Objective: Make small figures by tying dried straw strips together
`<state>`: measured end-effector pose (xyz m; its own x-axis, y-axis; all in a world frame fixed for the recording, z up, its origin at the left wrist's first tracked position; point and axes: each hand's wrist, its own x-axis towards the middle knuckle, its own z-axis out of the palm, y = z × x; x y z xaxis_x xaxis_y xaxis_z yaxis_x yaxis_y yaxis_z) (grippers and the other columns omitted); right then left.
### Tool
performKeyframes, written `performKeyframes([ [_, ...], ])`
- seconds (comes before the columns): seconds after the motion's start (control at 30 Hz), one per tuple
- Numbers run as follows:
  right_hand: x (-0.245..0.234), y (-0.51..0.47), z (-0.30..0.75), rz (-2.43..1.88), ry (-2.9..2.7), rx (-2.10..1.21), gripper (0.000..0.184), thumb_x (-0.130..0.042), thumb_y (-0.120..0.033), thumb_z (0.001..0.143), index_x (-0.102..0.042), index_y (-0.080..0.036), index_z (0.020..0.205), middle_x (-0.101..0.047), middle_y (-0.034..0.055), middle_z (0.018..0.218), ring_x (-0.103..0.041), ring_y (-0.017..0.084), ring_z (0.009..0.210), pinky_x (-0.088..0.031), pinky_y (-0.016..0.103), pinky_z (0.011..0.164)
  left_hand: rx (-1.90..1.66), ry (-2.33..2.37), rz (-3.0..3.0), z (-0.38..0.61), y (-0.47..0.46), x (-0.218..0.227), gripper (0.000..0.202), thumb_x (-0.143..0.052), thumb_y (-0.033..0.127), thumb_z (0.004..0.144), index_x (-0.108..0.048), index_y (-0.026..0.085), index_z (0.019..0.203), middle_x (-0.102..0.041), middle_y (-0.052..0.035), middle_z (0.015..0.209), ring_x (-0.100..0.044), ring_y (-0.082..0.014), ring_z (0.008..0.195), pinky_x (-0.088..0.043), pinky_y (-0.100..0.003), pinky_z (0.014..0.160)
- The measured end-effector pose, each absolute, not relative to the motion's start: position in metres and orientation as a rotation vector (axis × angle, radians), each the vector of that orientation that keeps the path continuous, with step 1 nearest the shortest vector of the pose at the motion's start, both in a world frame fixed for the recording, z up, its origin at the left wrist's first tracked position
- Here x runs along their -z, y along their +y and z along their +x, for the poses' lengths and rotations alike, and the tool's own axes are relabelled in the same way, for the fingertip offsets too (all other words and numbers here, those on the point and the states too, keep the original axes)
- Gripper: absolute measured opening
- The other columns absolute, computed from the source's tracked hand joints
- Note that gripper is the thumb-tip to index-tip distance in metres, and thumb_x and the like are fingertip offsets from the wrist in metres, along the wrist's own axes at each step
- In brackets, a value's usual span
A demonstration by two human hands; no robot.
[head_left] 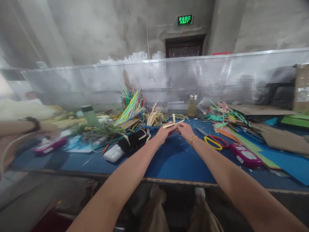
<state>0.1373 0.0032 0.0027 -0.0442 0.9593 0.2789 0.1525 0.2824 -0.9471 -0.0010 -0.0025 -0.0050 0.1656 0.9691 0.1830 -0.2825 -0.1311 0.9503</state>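
Note:
Pale straw-like strips (173, 118), crossing one another, stick out from between my two hands above the blue tabletop. My left hand (166, 131) is closed on the strips from the left. From the right, my right hand (185, 130) pinches them where they cross, its fingertips meeting those of the left. A bundle of similar pale strips (154, 116) lies just behind my left hand. Scissors (213, 142) with yellow and red handles rest to the right of my right wrist. The exact crossing point is partly covered by my fingers.
A purple device (245, 155) and coloured paper sheets (287, 161) lie at right. At left are a black-and-white object (116, 151), a green-lidded bottle (89, 115) and colourful strips (132, 106). A glass bottle (192, 105) stands before the perforated metal screen (149, 80). Another person's arm (21, 127) reaches in from the left.

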Motion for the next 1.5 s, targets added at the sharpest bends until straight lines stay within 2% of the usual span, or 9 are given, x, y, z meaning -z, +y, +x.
performKeyframes([
  [0.2,-0.005,-0.004,0.132,-1.063,-1.532,-1.011,0.008,-0.056,-0.022,0.076,-0.06,-0.018,0.07,-0.062,-0.0011,0.061,-0.05,0.008,0.048,-0.043,0.02,0.049,-1.4,0.814,1.163,-0.005,0.005,0.008,0.043,-0.081,0.028,0.064,-0.072,0.016,0.104,-0.071,-0.004,0.083,-0.06,-0.0113,0.07,-0.047,-0.026,0.072],
  [0.43,-0.007,-0.008,0.133,-1.111,-1.589,-1.102,0.016,-0.058,-0.024,0.078,-0.055,-0.018,0.063,-0.054,-0.0037,0.051,-0.045,0.007,0.042,-0.041,0.019,0.044,-1.422,0.802,1.037,0.0,0.001,0.006,0.041,-0.081,0.021,0.064,-0.072,0.014,0.103,-0.07,-0.0036,0.079,-0.061,-0.0112,0.066,-0.049,-0.026,0.07],
  [0.6,-0.006,-0.008,0.131,-1.08,-1.639,-1.055,0.018,-0.059,-0.022,0.075,-0.051,-0.019,0.059,-0.057,-0.0033,0.051,-0.048,0.007,0.044,-0.042,0.018,0.046,-1.431,0.815,0.944,0.001,-0.003,0.003,0.035,-0.079,0.016,0.066,-0.07,0.013,0.1,-0.068,-0.0021,0.073,-0.059,-0.0107,0.061,-0.05,-0.027,0.067],
  [0.77,-0.007,-0.008,0.131,-1.035,-1.734,-0.991,0.019,-0.059,-0.025,0.076,-0.052,-0.019,0.058,-0.06,-0.0026,0.052,-0.052,0.009,0.047,-0.043,0.019,0.049,-1.439,0.857,0.949,0.001,-0.003,0.002,0.033,-0.079,0.018,0.067,-0.07,0.013,0.098,-0.065,-0.0002,0.067,-0.058,-0.0109,0.06,-0.05,-0.027,0.066],
  [0.97,-0.005,-0.008,0.134,-1.134,-1.785,-0.939,0.023,-0.059,-0.031,0.078,-0.056,-0.019,0.059,-0.063,-0.0004,0.056,-0.054,0.01,0.048,-0.043,0.022,0.052,-1.439,0.805,0.986,0.0,-0.002,0.003,0.034,-0.077,0.017,0.068,-0.068,0.013,0.101,-0.07,-0.0029,0.073,-0.061,-0.0123,0.062,-0.051,-0.028,0.066],
  [1.07,-0.007,-0.007,0.139,-1.213,-1.883,-0.763,0.03,-0.058,-0.039,0.08,-0.06,-0.018,0.058,-0.063,0.001,0.055,-0.054,0.011,0.049,-0.04,0.023,0.052,-1.453,0.828,0.983,-0.002,-0.002,0.001,0.034,-0.076,0.018,0.07,-0.068,0.015,0.103,-0.072,-0.005,0.079,-0.065,-0.0141,0.069,-0.051,-0.028,0.071],
  [1.13,-0.011,-0.006,0.144,-1.281,-1.904,-0.505,0.037,-0.056,-0.045,0.082,-0.061,-0.019,0.056,-0.062,0.0019,0.053,-0.053,0.013,0.051,-0.036,0.024,0.053,-1.469,0.858,0.987,-0.003,-0.002,0.0,0.032,-0.075,0.019,0.071,-0.068,0.015,0.102,-0.073,-0.0054,0.081,-0.067,-0.015,0.074,-0.051,-0.028,0.073],
  [1.27,-0.021,-0.002,0.155,-1.4,-1.71,-0.112,0.044,-0.052,-0.052,0.084,-0.061,-0.019,0.056,-0.062,0.0035,0.057,-0.052,0.015,0.055,-0.032,0.027,0.055,-1.42,0.845,1.023,-0.001,-0.002,0.002,0.034,-0.075,0.019,0.072,-0.067,0.016,0.105,-0.073,-0.0048,0.08,-0.067,-0.0158,0.075,-0.05,-0.027,0.07],
  [1.5,-0.015,0.005,0.156,-1.349,-1.707,-0.171,0.028,-0.058,-0.045,0.083,-0.072,-0.022,0.077,-0.072,0.0052,0.084,-0.061,0.019,0.078,-0.041,0.028,0.07,-1.325,0.804,1.09,0.0,0.002,0.009,0.038,-0.08,0.024,0.067,-0.068,0.015,0.101,-0.071,-0.0048,0.079,-0.064,-0.0139,0.071,-0.046,-0.024,0.064],
])
